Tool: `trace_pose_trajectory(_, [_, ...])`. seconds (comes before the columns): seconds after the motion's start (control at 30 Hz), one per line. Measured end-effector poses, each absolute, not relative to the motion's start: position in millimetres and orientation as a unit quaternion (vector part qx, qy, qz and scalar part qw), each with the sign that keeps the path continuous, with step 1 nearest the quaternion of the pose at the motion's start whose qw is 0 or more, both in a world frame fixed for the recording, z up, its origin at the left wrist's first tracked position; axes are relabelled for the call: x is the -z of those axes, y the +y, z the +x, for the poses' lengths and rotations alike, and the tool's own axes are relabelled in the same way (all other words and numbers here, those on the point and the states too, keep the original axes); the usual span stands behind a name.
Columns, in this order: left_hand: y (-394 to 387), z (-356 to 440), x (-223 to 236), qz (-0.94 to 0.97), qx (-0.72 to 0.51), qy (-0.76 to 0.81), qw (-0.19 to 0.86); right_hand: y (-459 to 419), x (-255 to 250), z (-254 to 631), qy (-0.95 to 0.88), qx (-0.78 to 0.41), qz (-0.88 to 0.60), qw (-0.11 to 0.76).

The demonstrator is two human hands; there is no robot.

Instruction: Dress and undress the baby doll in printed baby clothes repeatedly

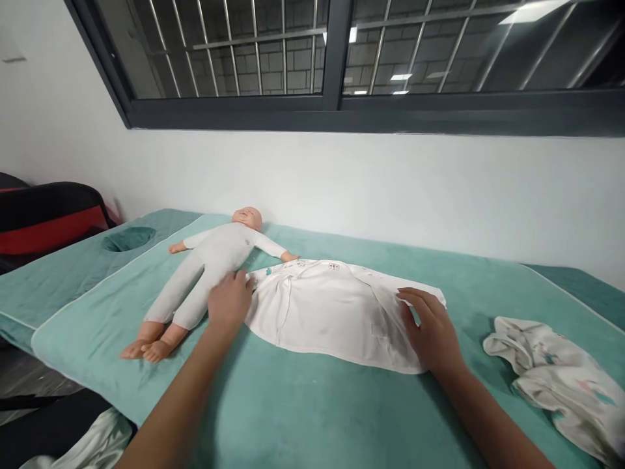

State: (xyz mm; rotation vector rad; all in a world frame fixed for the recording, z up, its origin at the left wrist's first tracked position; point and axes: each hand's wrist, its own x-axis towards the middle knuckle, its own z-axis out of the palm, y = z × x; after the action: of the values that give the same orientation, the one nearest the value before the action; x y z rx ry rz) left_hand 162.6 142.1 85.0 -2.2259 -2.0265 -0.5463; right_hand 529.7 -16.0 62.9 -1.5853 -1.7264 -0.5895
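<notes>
The step in hand seems to be smoothing out the white baby garment [327, 319], which lies spread wide on the green bed [312, 417], beside the baby doll [219, 251]. The right hand [432, 329] is loosely curved at one end, with a gap between thumb and fingers. The left hand [230, 299] is at the other end; I can't tell if it pinches. The next move calls for a gentle, even touch. The garment looks thin and soft, with small prints near its top edge and a few creases.
</notes>
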Motion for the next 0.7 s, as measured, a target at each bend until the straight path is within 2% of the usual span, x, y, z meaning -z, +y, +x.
trace_pose_trajectory(0.07, [146,168,-77,-0.735,0.163,-0.657,0.041,-19,-64,510,-0.693,0.223,-0.587,0.353])
trace_pose_trajectory(0.17, [148,175,-65,-0.745,0.205,-0.634,0.037,-25,-64,476,-0.737,0.179,-0.562,0.331])
trace_pose_trajectory(0.33, [158,170,-59,-0.705,0.335,-0.624,0.049,-31,-69,434,-0.822,0.061,-0.522,0.219])
trace_pose_trajectory(0.43, [159,169,-58,-0.719,0.375,-0.583,0.050,-31,-72,427,-0.834,0.026,-0.515,0.195])
trace_pose_trajectory(0.6, [147,176,-53,-0.818,0.328,-0.472,0.033,-34,-69,424,-0.808,0.043,-0.555,0.192])
trace_pose_trajectory(0.7, [143,178,-52,-0.836,0.272,-0.476,0.015,-36,-66,418,-0.804,0.051,-0.567,0.170])
